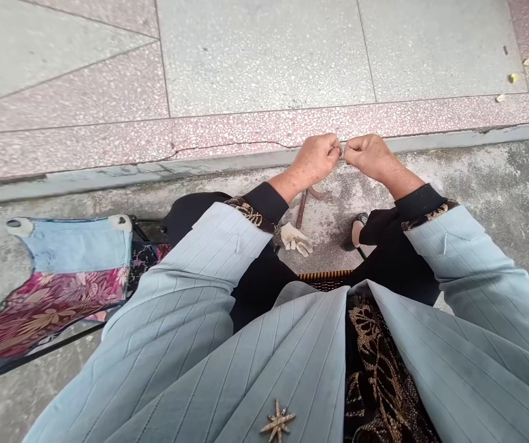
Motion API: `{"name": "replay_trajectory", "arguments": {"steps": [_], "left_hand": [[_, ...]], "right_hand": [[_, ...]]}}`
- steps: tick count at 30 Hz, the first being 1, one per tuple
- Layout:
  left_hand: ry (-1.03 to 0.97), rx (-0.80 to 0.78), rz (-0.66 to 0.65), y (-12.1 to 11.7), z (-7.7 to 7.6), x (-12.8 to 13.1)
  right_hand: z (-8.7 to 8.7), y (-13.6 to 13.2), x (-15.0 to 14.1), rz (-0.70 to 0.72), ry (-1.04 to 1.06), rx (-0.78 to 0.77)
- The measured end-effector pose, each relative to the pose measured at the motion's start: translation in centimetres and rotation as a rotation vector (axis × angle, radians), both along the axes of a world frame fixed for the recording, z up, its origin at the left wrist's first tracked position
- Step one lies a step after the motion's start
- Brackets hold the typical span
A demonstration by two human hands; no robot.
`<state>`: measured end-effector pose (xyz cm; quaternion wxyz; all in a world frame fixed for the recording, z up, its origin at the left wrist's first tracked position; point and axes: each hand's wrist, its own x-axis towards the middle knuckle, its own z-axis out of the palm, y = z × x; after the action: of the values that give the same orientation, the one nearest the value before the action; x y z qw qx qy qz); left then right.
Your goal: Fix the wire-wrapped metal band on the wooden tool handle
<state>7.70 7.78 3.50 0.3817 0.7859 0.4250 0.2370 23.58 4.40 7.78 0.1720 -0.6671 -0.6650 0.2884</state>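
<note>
My left hand [317, 158] and my right hand [366, 155] are held out in front of me, knuckles up, fingertips meeting in the middle. Both are closed in a pinch on something very small or thin that I cannot make out. Below them on the concrete ground lie a rusty metal tool [305, 203] and a pale work glove [295, 239]. My sleeves are pale blue with fine stripes over dark cuffs with gold pattern.
A patchwork cloth [61, 271] of blue and red floral fabric lies on a dark frame at the left. A raised terrazzo step [246, 132] runs across ahead. My shoe [355, 234] shows below my right wrist. Dry leaves [518, 74] lie at top right.
</note>
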Motion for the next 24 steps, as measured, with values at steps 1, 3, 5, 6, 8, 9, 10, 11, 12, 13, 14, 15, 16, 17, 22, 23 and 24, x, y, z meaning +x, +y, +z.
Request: {"name": "replay_trajectory", "arguments": {"steps": [1,3,5,6,8,9,10,11,12,13,14,15,16,17,22,23,24], "left_hand": [[0.004,0.0,0.012,0.0,0.1,0.0],[0.012,-0.017,0.034,-0.1,0.4,0.0],[0.014,-0.04,0.047,-0.3,0.7,-0.1],[0.012,-0.051,0.047,-0.4,0.8,0.0],[0.001,-0.068,0.05,-0.5,1.1,0.0],[-0.006,-0.078,0.052,-0.5,1.1,0.0],[-0.013,-0.088,0.055,-0.5,1.2,0.1],[-0.018,-0.099,0.058,-0.5,1.3,0.1],[-0.022,-0.108,0.061,-0.4,1.4,0.1],[-0.024,-0.113,0.064,-0.3,1.4,0.1],[-0.024,-0.115,0.063,-0.2,1.5,0.0],[-0.025,-0.116,0.061,-0.2,1.5,-0.1],[-0.026,-0.118,0.061,-0.2,1.5,-0.1],[-0.029,-0.122,0.06,-0.2,1.5,-0.2],[-0.055,-0.23,0.07,-0.6,0.8,-0.5],[-0.059,-0.26,0.075,-0.6,0.7,-0.5],[-0.065,-0.29,0.082,-0.6,0.6,-0.5]], "right_hand": [[-0.1,0.0,0.0,-0.007,-0.016,0.016],[-0.2,0.0,0.0,-0.004,-0.047,0.029],[-0.1,0.0,0.0,0.009,-0.04,0.015],[-0.1,0.0,0.0,0.015,-0.031,0.003],[-0.2,0.1,0.1,0.014,-0.037,-0.008],[-0.2,0.1,0.1,0.001,-0.057,0.004],[-0.3,0.2,0.2,-0.009,-0.081,0.018],[-0.5,0.2,0.3,-0.012,-0.096,0.028],[-0.6,0.2,0.3,-0.008,-0.098,0.033],[-0.6,0.2,0.3,0.002,-0.085,0.032],[-0.6,0.1,0.3,0.015,-0.066,0.026],[-0.5,0.1,0.2,0.025,-0.049,0.017],[-0.4,0.0,0.1,0.021,-0.046,0.009],[-0.2,0.0,0.0,0.004,-0.057,0.006],[0.3,-0.3,0.1,0.026,-0.037,-0.021],[0.2,-0.2,0.3,0.045,-0.015,-0.026],[0.0,-0.2,0.5,0.055,-0.01,-0.035]]}}
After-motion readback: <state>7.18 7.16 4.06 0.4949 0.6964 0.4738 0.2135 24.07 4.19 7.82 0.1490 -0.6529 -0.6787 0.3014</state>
